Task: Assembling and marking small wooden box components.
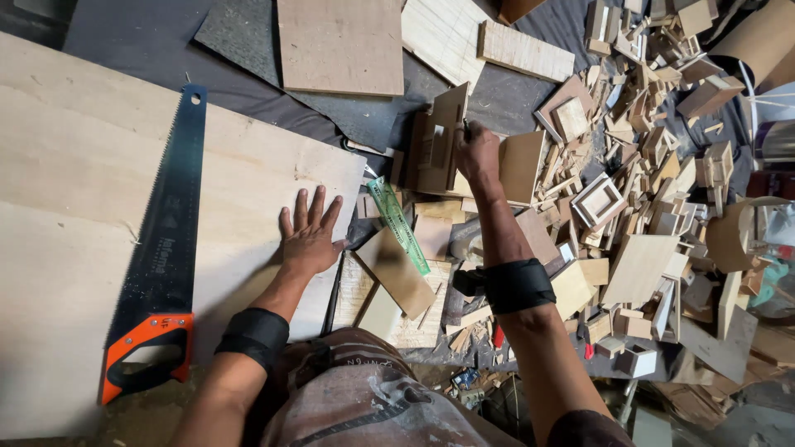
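I see my left hand (pixel 310 236) spread flat on the plywood sheet (pixel 248 178) while my right hand (pixel 478 153) pinches a pencil (pixel 463 126), long axis pointing away from me, against the upright wooden piece (pixel 443 136).

Saw (pixel 161 248) on plywood sheet (pixel 74 165), scrap pile (pixel 654 165) far right.

- Handsaw (pixel 161 248): dark blade, orange and black handle
- Plywood sheet (pixel 74 207): pale tan
- Ruler (pixel 398 223): translucent green
- Wrist bands (pixel 515 285): black
- Wood offcuts (pixel 646 190): light brown
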